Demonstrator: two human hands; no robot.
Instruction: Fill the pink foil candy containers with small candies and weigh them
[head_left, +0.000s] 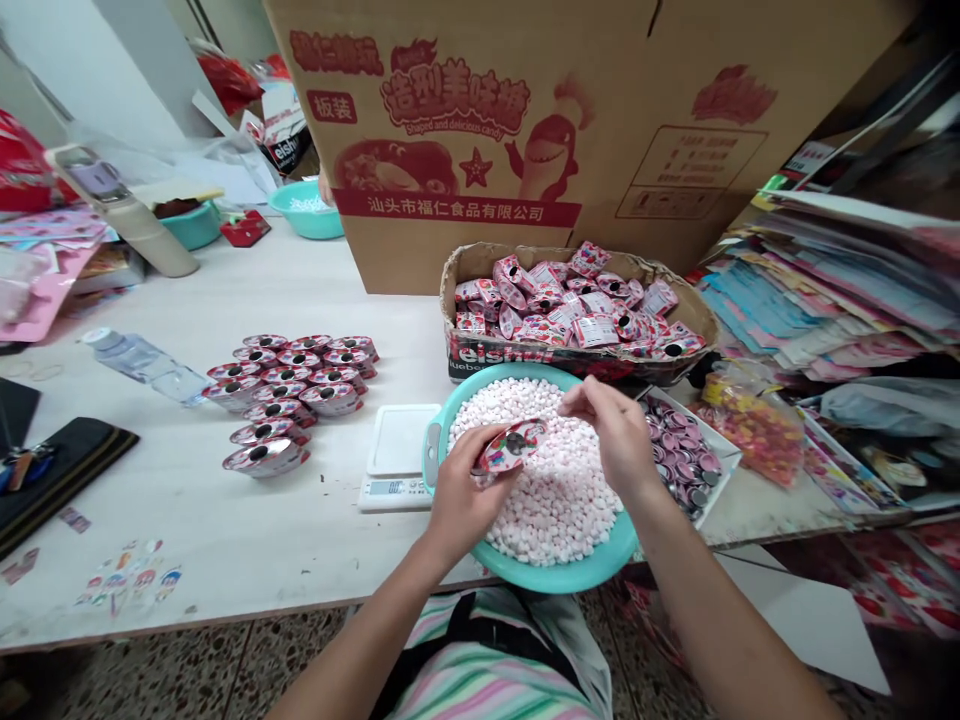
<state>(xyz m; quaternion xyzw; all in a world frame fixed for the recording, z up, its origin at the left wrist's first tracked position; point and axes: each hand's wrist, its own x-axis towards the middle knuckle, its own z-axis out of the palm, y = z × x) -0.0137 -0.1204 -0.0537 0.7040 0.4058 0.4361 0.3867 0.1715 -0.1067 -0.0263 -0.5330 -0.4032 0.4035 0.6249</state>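
Note:
Over a turquoise basin (525,578) full of small pale pink candies (555,500), my left hand (471,490) grips a small printed candy box (513,446). A dark round opening shows in the box's upward face. My right hand (613,432) hovers above the right side of the candies, with its thumb and fingertips drawn together; whether they pinch something I cannot make out. To the left, several similar boxes (285,375) stand in rows on the white table (187,530), with their dark holes facing up. A small white scale (401,455) sits against the basin's left side.
A cut-down carton (517,360) behind the basin holds many more boxes. Right of the basin lies a tray of pink and dark caps (686,455), beside a bag of colourful candy (757,420). A big cardboard box (480,230) blocks the back. A water bottle (146,365) lies left.

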